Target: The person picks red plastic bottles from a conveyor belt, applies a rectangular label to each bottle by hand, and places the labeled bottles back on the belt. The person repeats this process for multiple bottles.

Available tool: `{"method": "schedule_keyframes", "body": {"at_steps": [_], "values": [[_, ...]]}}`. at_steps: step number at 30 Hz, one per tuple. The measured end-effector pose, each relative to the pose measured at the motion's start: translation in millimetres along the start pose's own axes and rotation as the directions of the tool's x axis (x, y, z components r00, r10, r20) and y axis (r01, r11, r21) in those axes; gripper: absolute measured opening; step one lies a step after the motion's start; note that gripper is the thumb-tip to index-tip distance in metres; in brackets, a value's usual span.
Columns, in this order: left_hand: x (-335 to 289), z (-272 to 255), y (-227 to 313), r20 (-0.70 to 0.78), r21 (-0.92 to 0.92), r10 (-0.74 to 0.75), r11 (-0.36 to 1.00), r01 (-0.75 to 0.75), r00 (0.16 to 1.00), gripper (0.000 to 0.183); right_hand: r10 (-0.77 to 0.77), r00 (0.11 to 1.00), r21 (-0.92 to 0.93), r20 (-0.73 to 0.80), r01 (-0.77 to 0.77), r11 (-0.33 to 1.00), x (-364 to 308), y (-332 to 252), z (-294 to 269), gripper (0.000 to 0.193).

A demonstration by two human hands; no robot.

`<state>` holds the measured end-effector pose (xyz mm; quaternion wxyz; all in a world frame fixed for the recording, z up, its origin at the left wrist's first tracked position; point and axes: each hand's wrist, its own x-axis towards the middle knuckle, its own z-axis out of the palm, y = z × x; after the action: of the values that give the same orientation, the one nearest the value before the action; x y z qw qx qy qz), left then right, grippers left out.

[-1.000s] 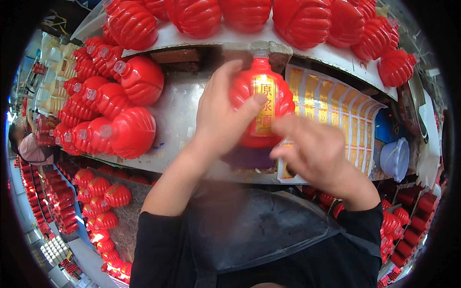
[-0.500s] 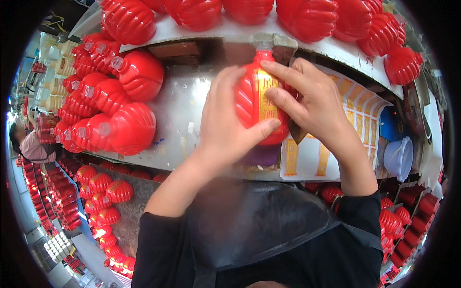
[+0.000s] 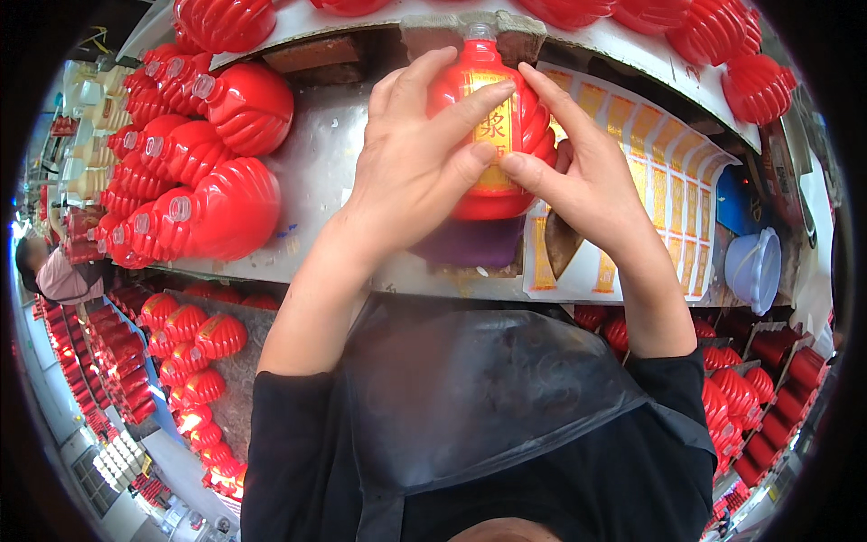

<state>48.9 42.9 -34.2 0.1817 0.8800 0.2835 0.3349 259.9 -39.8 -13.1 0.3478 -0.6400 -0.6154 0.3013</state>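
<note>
A red, ribbed plastic bottle (image 3: 483, 206) with a clear neck lies in front of me, neck pointing away. Down its middle runs a yellow-gold label (image 3: 498, 116) with red print. My left hand (image 3: 397, 163) wraps the bottle's left side, a finger and the thumb lying over the label. From the right, my right hand (image 3: 601, 176) grips the other side, its thumb near the label's lower part and a finger stretched along the shoulder. Part of the label is hidden under my fingers. Beneath the bottle's base shows a purple pad (image 3: 479, 246).
A sheet of gold labels (image 3: 673, 194) lies right of the bottle, with a brown pointed piece (image 3: 562, 244) by its edge. Several red bottles (image 3: 230, 208) crowd the left; more line the white shelf (image 3: 334, 20) ahead. A pale blue bucket (image 3: 754, 271) stands far right. Another person (image 3: 63, 271) is far left.
The bottle has moved slightly away from me. A left finger has come across onto the label, while the right index finger has gone from the label's top to the bottle's right shoulder.
</note>
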Motion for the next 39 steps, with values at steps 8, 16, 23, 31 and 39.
{"method": "schedule_keyframes", "body": {"at_steps": [8,16,23,31,39], "values": [[1,-2,5,0.012,0.001,0.009,1.0,-0.009,1.0,0.046,-0.029,0.999,0.005,-0.016,0.03,1.0,3,1,5,0.086],[-4,1,-10,-0.015,-0.431,-0.144,0.894,0.124,0.989,0.056,0.073,0.993,0.228,0.093,-0.093,0.969,3,5,-5,0.071],[-4,10,-2,-0.02,-0.522,-0.29,0.82,0.237,0.957,0.06,-0.041,0.999,0.061,0.016,0.04,0.997,4,3,4,0.078],[-1,15,-1,-0.074,-0.497,-0.323,0.832,0.246,0.943,0.057,-0.058,0.998,-0.102,-0.029,0.054,0.993,5,-3,6,0.081],[-2,16,-1,-0.082,-0.517,-0.33,0.821,0.243,0.94,0.057,-0.037,0.999,-0.098,-0.031,0.034,0.995,5,-4,7,0.081]]}}
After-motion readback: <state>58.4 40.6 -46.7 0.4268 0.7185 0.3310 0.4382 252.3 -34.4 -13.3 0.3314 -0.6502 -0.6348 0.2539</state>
